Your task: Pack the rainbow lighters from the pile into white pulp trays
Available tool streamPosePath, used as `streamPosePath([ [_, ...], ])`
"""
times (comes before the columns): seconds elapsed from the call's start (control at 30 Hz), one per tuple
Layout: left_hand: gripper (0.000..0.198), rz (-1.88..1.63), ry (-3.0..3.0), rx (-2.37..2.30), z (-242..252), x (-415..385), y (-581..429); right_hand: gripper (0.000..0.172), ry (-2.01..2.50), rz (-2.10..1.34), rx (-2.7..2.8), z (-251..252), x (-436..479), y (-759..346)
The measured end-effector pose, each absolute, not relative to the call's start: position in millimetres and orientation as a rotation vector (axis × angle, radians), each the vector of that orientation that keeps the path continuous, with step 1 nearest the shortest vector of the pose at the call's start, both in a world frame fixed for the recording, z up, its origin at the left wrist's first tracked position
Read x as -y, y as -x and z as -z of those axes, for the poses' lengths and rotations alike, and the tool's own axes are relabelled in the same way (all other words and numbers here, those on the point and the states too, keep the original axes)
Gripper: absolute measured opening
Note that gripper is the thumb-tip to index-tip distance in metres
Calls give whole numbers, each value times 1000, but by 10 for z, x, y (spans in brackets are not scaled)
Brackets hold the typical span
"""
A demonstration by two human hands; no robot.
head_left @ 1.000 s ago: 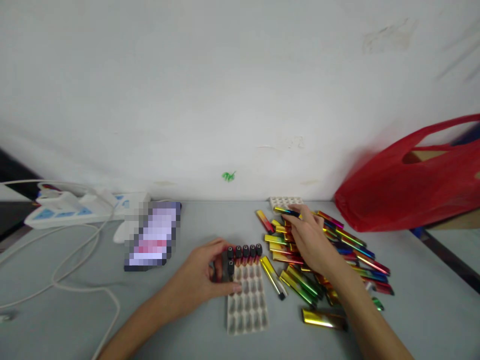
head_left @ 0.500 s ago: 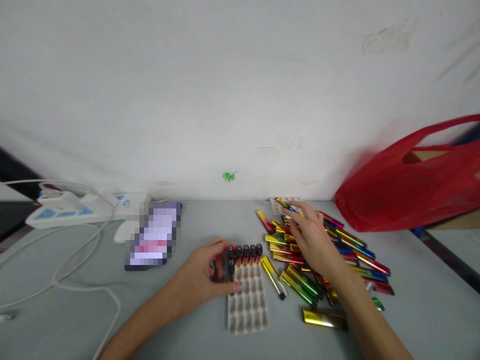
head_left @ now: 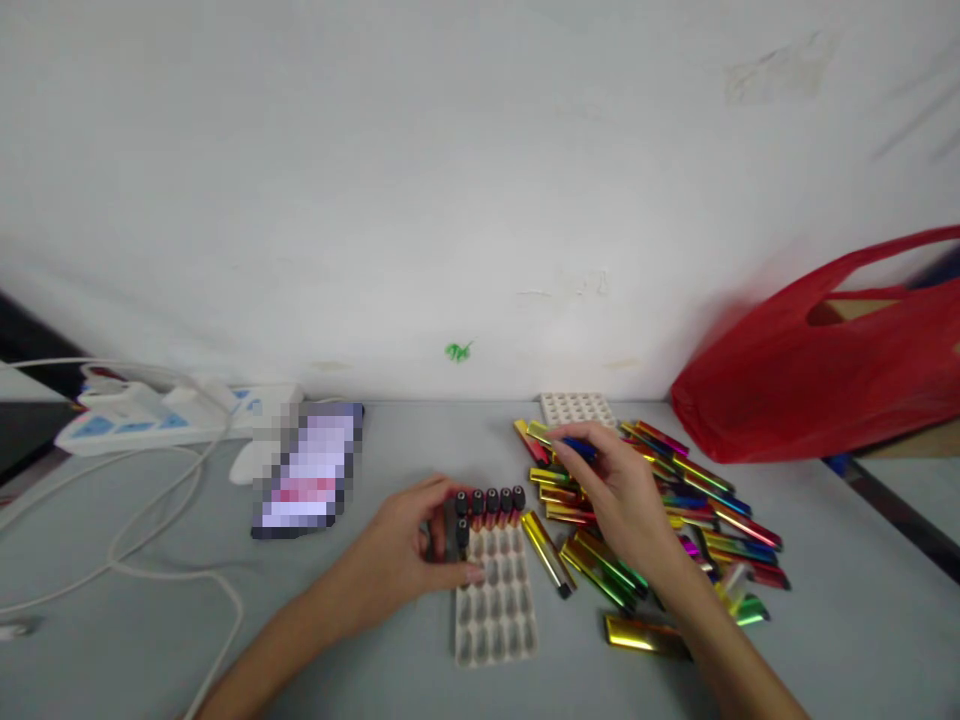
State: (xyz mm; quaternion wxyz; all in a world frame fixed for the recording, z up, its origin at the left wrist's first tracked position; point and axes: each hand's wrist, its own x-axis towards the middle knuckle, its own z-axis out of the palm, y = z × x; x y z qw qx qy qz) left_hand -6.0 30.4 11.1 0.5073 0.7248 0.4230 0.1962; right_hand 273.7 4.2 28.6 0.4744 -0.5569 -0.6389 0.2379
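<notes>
right hand (head_left: pixel 621 488) pinches a shiny tube (head_left: pixel 539 432) (middle partly hidden); left hand (head_left: pixel 401 535) clasps the pale tray (head_left: pixel 496 606).

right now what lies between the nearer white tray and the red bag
In the head view, a pile of shiny tubes lies there, with the right hand over it, holding one tube.

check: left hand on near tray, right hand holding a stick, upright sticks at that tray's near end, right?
Wrong end: the head view shows upright sticks at the far end of the near tray; left hand and right hand check out.
</notes>
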Motion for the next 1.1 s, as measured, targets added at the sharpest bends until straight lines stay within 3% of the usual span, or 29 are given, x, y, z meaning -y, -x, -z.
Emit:
streamPosePath([
  [0.1,57,-453,-1755,-1017,-117,-308,62,30,1341,-737,1414,-275,-23,-2680],
  [0.47,49,-467,-1763,-1028,-129,-306,50,33,1339,-967,1231,-320,-15,-2652],
  [0.8,48,-459,-1741,-1025,-137,-299,47,45,1362,-827,1295,-301,42,-2579],
  [1.1,49,-471,-1750,-1021,-128,-304,50,45,1033,-1438,958,-297,63,-2488],
])
